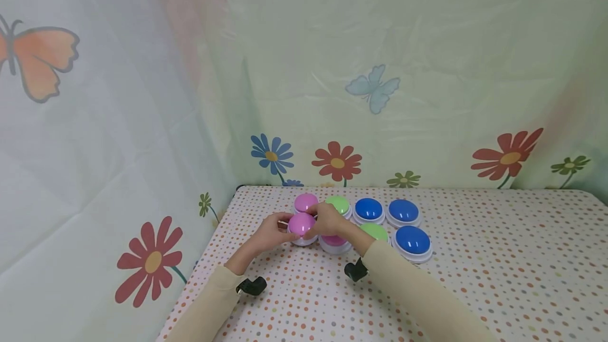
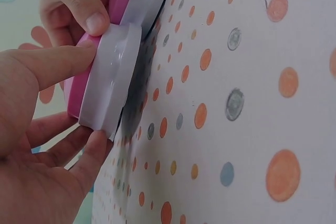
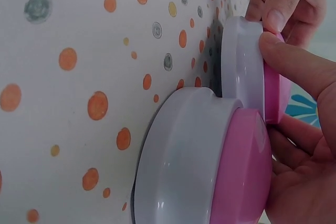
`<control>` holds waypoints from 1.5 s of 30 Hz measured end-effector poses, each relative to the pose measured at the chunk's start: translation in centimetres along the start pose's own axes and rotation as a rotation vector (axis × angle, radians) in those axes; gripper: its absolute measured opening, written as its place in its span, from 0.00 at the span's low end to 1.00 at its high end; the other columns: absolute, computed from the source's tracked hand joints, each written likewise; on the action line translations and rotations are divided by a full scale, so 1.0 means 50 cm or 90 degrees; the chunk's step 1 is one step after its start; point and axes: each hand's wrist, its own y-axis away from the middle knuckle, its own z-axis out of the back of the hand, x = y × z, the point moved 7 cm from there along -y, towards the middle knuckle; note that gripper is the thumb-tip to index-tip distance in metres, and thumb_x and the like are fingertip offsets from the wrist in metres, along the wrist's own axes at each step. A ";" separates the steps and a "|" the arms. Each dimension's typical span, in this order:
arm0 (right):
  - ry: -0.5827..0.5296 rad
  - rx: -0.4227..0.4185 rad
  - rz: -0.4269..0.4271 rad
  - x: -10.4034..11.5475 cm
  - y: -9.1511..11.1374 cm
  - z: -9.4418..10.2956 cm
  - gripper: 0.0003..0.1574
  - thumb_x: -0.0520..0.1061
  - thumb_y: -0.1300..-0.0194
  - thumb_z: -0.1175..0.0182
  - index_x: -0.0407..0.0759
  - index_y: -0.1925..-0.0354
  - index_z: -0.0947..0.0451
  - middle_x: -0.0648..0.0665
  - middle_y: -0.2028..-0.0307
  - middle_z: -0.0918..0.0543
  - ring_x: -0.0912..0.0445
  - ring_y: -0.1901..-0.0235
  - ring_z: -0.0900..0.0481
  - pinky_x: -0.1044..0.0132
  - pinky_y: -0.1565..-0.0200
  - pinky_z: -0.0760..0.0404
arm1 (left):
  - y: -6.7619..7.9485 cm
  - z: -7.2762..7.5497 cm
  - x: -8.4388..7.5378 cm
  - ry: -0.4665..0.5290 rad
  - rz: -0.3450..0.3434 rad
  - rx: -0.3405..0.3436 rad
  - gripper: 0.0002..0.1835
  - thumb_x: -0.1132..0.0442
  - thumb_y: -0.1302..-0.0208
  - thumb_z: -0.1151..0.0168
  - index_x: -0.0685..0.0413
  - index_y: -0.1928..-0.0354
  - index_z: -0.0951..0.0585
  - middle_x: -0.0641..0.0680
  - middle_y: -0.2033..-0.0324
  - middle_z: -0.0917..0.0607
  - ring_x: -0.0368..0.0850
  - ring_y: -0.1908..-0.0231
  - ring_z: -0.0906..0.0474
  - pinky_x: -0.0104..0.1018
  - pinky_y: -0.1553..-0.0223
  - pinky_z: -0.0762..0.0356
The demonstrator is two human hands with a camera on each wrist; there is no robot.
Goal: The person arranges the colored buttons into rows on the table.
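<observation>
A pink dome push button (image 1: 301,224) on a white round base is held between both hands, low over the dotted tabletop. From its left side my left hand (image 1: 269,234) grips it, the thumb on the near edge and fingers around the base. My right hand (image 1: 329,219) holds the opposite side, thumb at the near edge. In the left wrist view the two thumbs nearly meet on the rim of the pink button (image 2: 102,77). Beside it, partly under my right hand, sits a second pink button (image 1: 334,247). Another pink button (image 1: 305,202) stands just behind.
Right of the hands are a green button (image 1: 339,204), a second green button (image 1: 374,231) partly behind my right forearm, and blue buttons (image 1: 368,209), arranged in two rows. A flowered curtain (image 1: 418,120) hangs behind the dotted table (image 1: 503,257) and along its left side.
</observation>
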 end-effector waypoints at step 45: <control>0.003 0.024 -0.028 -0.016 0.002 -0.011 0.37 0.52 0.52 0.22 0.47 0.43 0.20 0.46 0.51 0.17 0.48 0.48 0.23 0.53 0.48 0.23 | 0.017 -0.009 0.024 -0.011 -0.005 -0.025 0.33 0.57 0.42 0.28 0.63 0.38 0.28 0.59 0.48 0.22 0.53 0.49 0.24 0.46 0.49 0.24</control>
